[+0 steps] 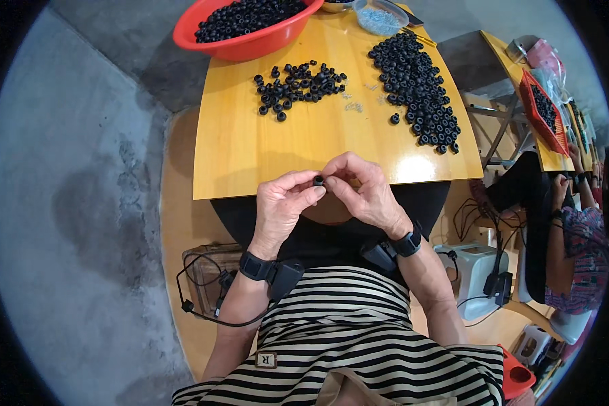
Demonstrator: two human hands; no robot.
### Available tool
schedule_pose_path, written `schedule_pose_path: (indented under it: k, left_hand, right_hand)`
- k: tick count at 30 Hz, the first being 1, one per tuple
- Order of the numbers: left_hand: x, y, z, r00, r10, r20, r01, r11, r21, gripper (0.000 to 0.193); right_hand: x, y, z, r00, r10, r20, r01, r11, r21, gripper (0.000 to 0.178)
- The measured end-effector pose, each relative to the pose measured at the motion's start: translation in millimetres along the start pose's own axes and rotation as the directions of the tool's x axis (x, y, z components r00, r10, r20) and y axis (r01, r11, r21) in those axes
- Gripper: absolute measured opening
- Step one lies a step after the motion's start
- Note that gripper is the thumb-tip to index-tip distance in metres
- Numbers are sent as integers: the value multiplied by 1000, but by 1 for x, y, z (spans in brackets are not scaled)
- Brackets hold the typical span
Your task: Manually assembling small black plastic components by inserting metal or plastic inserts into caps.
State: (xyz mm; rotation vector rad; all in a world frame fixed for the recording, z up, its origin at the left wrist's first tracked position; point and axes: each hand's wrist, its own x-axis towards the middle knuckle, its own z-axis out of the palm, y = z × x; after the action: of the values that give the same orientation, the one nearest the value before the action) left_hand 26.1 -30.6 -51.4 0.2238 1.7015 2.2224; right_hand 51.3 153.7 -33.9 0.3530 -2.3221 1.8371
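Just above the table's near edge, my left hand [282, 205] pinches a small black ring-shaped piece [318, 181] between thumb and forefinger, its round opening facing up. My right hand [372, 193] is closed in a pinch against the piece's right side; anything between those fingertips is too small to make out. Farther up the wooden table [284, 149] lies a loose scatter of similar black pieces [298, 88]. A denser spread of black pieces [419, 95] runs along the right side. Between them sit tiny clear bits [354, 107].
A red basin [250, 47] full of black pieces stands at the far left. Beside the far right corner is a clear tub [380, 19] of small transparent bits, with a yellow tool [419, 38] nearby. At right, another person [575, 250] sits by a second table with a red basket [545, 111].
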Motion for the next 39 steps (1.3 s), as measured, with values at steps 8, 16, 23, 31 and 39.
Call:
schedule_pose_path:
  k: [8, 16, 23, 31, 39]
  left_hand:
    - [2, -7, 1, 998, 63, -26, -63, 998, -4, 27]
    - [4, -10, 3, 997, 66, -38, -66, 998, -5, 24]
    - [5, -10, 4, 996, 72, -48, -71, 997, 35, 24]
    - [5, -15, 1, 996, 84, -41, -83, 996, 21, 25]
    - [1, -11, 1, 998, 66, -7, -65, 998, 18, 27]
  right_hand:
    - [37, 27, -46, 910, -134, -393, -104, 843, -528, 12]
    - [67, 54, -59, 945, -100, -311, -142, 732, -667, 20]
    - [72, 58, -54, 941, -111, -321, -188, 617, -764, 21]
    - [51, 43, -53, 890, 61, -453, -182, 956, -230, 14]
    - [9, 25, -49, 931, 271, -245, -138, 881, 452, 11]
